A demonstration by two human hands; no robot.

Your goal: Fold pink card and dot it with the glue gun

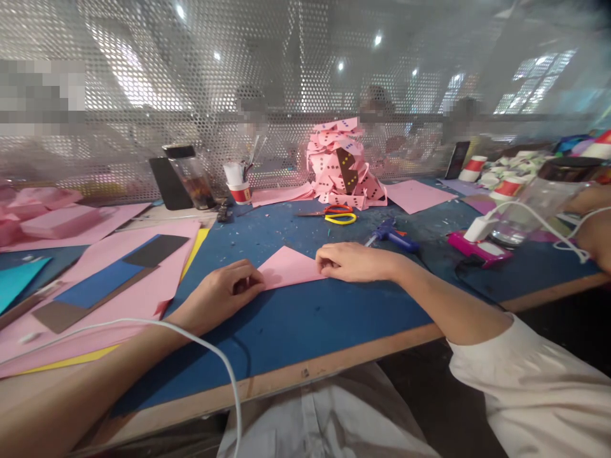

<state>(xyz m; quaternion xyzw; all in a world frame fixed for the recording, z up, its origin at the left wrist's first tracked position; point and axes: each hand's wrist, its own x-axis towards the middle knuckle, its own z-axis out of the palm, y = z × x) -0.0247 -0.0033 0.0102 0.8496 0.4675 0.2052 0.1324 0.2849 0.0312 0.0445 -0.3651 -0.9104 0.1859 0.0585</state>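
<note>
A pink sheet of paper [291, 270], folded into a triangle with its peak pointing away from me, lies on the blue table mat [305, 331]. My left hand [233, 285] pinches its left corner between thumb and fingers. At the opposite corner my right hand [346, 262] has its fingers curled and closed on the paper. Beyond the sheet rest scissors [340, 215] with red and yellow handles. A blue glue gun [394, 236] lies just past my right hand.
Pink dotted paper pieces [337, 165] are heaped at the back. Pink sheets with blue and dark strips [107, 280] lie left. A magenta power strip [480, 248] and a jar [529, 203] stand right, near another person's arm [594, 219]. A white cable [210, 348] crosses my left forearm.
</note>
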